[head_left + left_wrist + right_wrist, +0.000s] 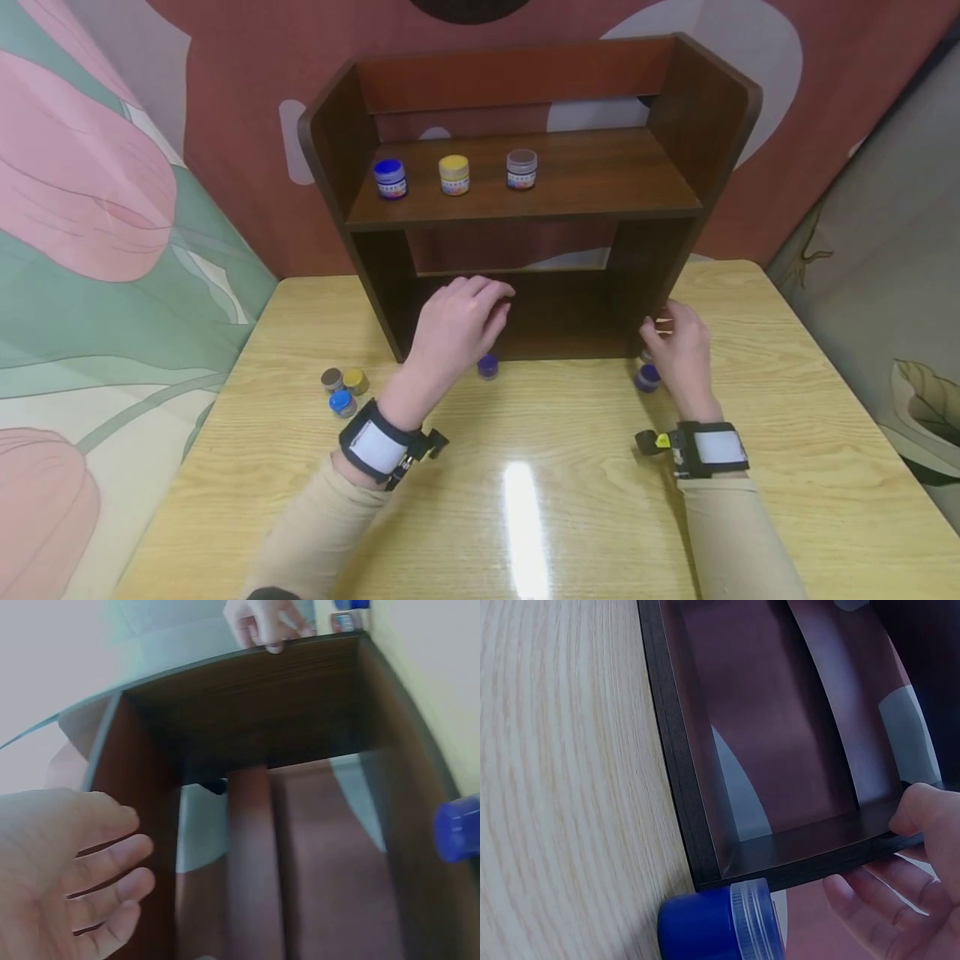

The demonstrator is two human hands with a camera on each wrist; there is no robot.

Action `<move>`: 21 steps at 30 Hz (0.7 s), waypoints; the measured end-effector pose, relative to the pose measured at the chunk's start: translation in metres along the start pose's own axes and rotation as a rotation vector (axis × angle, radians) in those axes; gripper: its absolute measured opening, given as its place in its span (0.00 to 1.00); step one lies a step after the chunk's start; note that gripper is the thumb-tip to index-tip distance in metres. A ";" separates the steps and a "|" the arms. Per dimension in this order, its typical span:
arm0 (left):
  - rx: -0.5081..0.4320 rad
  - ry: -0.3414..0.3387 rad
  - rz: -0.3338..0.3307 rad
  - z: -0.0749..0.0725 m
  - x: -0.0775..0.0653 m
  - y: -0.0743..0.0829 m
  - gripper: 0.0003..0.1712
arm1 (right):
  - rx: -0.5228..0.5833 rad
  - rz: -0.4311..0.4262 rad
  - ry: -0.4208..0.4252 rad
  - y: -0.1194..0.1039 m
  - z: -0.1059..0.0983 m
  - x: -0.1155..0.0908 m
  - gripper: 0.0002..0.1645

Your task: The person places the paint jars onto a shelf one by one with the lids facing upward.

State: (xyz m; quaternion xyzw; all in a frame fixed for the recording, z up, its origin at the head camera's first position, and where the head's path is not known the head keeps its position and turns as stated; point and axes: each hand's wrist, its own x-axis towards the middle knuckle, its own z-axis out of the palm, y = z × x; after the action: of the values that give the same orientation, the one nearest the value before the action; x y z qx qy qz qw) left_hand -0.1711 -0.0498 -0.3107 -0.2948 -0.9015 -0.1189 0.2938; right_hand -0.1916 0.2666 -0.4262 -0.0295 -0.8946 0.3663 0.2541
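Note:
A dark brown two-tier wooden shelf (525, 218) stands on the table. My right hand (681, 354) grips the front edge of its right side panel, thumb on the inner side and fingers outside. My left hand (459, 325), fingers loosely bent, hovers before the lower compartment and holds nothing. In the left wrist view it is beside the shelf board. A blue jar (648, 378) is close to the shelf's right front corner, below my right hand; its blue part and clear ridged part (751, 919) show in the right wrist view. Another blue jar (487, 367) is by the shelf's front edge.
On the upper tier stand a blue jar (391, 179), a yellow jar (453, 175) and a clear-topped jar (521, 169). Left of my left forearm are a brown jar (332, 381), a yellow jar (356, 382) and a light-blue jar (342, 404). Patterned cloth (232, 125) hangs behind the table.

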 end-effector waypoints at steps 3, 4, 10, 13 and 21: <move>0.003 -0.069 -0.014 0.012 -0.009 -0.004 0.11 | -0.001 0.006 -0.009 0.000 0.000 0.000 0.17; 0.002 -0.093 -0.020 0.015 -0.012 -0.005 0.11 | -0.001 0.008 -0.010 0.000 0.000 0.000 0.17; -0.018 -0.310 -0.069 0.036 -0.029 -0.008 0.18 | -0.001 -0.002 0.004 0.001 0.000 0.000 0.17; -0.037 -0.419 -0.089 0.046 -0.038 -0.007 0.22 | -0.003 -0.010 0.013 0.001 0.000 0.000 0.17; -0.147 -0.496 -0.088 0.068 -0.057 -0.011 0.21 | -0.004 -0.010 0.017 0.000 0.000 0.000 0.16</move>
State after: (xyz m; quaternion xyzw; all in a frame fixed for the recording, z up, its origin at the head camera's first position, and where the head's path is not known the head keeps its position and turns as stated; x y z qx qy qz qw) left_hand -0.1721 -0.0585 -0.3993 -0.2961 -0.9468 -0.1209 0.0359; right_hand -0.1918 0.2668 -0.4261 -0.0286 -0.8934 0.3628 0.2633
